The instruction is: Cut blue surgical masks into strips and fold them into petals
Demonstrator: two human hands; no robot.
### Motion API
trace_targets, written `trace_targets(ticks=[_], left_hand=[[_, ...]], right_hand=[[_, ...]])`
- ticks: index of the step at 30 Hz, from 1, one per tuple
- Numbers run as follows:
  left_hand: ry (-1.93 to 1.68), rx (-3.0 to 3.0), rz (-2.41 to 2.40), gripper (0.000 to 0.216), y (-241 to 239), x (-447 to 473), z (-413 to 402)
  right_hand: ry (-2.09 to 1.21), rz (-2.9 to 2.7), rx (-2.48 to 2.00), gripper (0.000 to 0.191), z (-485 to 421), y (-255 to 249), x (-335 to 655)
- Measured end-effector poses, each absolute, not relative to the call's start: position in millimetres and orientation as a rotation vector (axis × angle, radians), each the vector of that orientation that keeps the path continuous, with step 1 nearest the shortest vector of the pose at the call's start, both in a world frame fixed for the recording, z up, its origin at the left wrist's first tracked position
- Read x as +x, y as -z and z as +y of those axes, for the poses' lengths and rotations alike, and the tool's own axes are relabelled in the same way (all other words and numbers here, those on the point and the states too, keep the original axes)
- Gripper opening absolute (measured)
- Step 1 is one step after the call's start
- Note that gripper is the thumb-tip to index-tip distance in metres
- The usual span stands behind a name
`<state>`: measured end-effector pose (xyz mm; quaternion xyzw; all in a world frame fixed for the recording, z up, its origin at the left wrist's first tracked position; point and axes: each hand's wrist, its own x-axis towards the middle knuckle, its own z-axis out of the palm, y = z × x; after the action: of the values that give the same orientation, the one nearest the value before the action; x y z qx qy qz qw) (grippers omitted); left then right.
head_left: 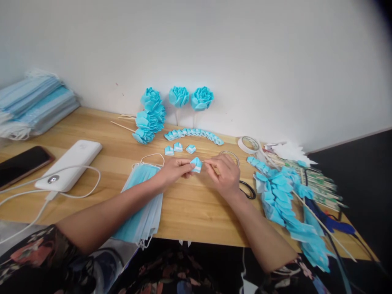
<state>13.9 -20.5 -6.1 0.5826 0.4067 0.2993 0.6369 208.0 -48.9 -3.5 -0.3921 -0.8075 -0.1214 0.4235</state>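
Observation:
Between the thumb and fingers of my left hand (175, 171) is a small folded blue piece (196, 164) with a white band, pointed at the top. My right hand (226, 173) is just to its right, thumb and fingertips pinched together; what they hold, if anything, is too small to make out. Beyond my hands, a few similar folded pieces (178, 147) lie on the wooden table (196, 212). Behind those curves a row of overlapping folded pieces (193, 132). A black scissor-like handle (248, 190) shows beside my right wrist, partly hidden.
Blue flowers on sticks (202, 98) lean at the wall; others (150, 118) lie left. Stacked face masks (33, 104), a phone (24, 165) and a cabled power bank (72, 163) are left. Masks (142, 212) lie under my left forearm. Tape (248, 144) and blue petal strips (278, 196) are right.

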Motion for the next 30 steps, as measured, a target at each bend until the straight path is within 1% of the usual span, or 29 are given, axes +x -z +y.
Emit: trace_targets(ticks=[3,17,25,30], left_hand=[[-0.662,1.304,0.932,0.023,3.1,14.2,-22.2],[-0.656,1.294,0.926,0.026,0.0,15.2,-24.2],[-0.668,1.312,0.921,0.025,-1.7,14.8,-24.2],[-0.694,1.332,0.920,0.029,-0.2,12.9,-23.8]], right_hand=[[0.331,-2.034,-0.981,0.014,-50.2,3.2,210.1],[0.396,-2.110,-0.990,0.013,-52.5,0.5,210.0],[0.358,-2.151,-0.967,0.014,-53.1,3.0,209.8],[0.284,-2.179,-1.003,0.016,-53.0,5.4,210.3]])
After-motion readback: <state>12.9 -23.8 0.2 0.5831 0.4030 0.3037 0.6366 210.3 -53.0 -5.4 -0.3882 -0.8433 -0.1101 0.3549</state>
